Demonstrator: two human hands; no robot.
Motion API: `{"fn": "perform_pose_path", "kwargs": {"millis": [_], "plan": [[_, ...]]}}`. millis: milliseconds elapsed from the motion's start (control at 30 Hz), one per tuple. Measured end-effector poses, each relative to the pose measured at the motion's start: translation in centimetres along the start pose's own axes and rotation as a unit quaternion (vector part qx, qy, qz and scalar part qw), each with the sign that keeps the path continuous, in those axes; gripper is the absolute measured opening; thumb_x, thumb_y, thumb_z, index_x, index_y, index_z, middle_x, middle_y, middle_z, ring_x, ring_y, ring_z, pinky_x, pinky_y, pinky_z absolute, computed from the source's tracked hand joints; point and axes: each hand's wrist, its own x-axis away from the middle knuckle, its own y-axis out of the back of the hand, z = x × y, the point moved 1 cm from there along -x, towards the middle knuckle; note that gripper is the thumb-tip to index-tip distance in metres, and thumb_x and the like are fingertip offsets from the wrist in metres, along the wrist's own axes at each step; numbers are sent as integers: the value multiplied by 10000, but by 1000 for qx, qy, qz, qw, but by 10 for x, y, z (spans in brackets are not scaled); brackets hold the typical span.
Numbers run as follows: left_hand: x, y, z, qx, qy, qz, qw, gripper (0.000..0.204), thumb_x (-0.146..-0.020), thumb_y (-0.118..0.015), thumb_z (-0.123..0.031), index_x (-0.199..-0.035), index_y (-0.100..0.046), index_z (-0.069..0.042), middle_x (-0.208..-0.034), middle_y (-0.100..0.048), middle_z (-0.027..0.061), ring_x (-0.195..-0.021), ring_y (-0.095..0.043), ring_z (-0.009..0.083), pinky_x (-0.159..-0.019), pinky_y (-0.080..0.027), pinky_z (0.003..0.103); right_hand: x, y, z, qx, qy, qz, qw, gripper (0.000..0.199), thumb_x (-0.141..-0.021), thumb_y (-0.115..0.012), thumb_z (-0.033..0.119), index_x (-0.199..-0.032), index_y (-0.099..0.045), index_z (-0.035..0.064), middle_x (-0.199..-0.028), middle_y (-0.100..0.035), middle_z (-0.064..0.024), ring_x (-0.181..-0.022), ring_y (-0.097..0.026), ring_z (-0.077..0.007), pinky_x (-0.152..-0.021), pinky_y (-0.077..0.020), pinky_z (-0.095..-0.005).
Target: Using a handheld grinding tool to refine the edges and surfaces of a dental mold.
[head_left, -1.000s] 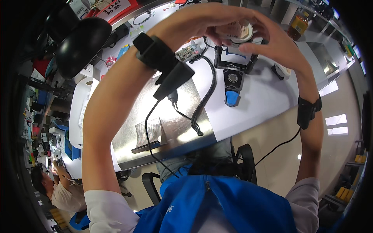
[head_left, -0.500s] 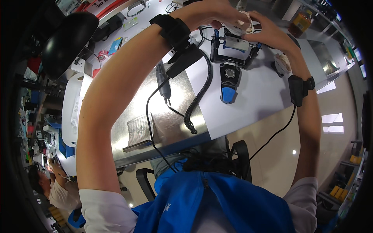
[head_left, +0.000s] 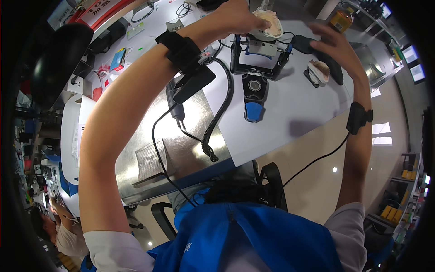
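Note:
Near the far edge of the table, my left hand (head_left: 239,20) has its fingers on a cream plaster dental cast (head_left: 273,28), gripping its left side. The cast sits at the top of a dental articulator (head_left: 262,56), which has a black frame, a metal block and a blue-tipped foot. To the right, my right hand (head_left: 334,45) is raised with its fingers apart, holding nothing. Below it lies a long black curved object (head_left: 333,68), whose kind I cannot make out. Another plaster dental cast (head_left: 320,71) on a dark base rests on the white tabletop, nearer to me.
A black handpiece (head_left: 174,102) lies on the metal sheet (head_left: 188,140), beside a coiled black cord (head_left: 225,109). A bottle of amber liquid (head_left: 340,20) stands at the far right. A large black rounded shape (head_left: 56,68) is at the left. Another person (head_left: 65,231) sits at lower left.
My right hand has let go of the cast and moved off to the right, with its fingers spread. My left hand stays on the cast, and more of the cast's top shows.

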Motion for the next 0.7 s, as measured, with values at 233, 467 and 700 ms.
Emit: {"fn": "perform_pose_path", "kwargs": {"millis": [233,467,700], "plan": [[4,4,6,99,-14,43,994,487,-889,-760,-345,-765,-716,125,-670,-689,132,-561,-661,209,-553,-527,337,71,-15,-46,163,-157,63,972,773,-755,-842,359,-1406,-576,38,-1244,-676,-193,-1103,-669,-283,-975,-514,-367],[0,17,8,41,-194,141,970,790,-712,-886,-222,-1310,-507,127,-1046,-668,134,-918,-627,161,-750,-518,279,93,-35,40,53,-130,10,990,626,-728,-788,223,-1312,-624,65,-1113,-711,-122,-987,-680,-249,-915,-523,-360],[-4,11,7,61,-192,145,969,633,-697,-900,-237,-1216,-643,17,-988,-702,94,-909,-631,174,-822,-510,315,97,-98,104,-16,-28,44,998,643,-737,-765,157,-1357,-603,103,-1134,-687,-127,-978,-660,-238,-915,-524,-351]]}}
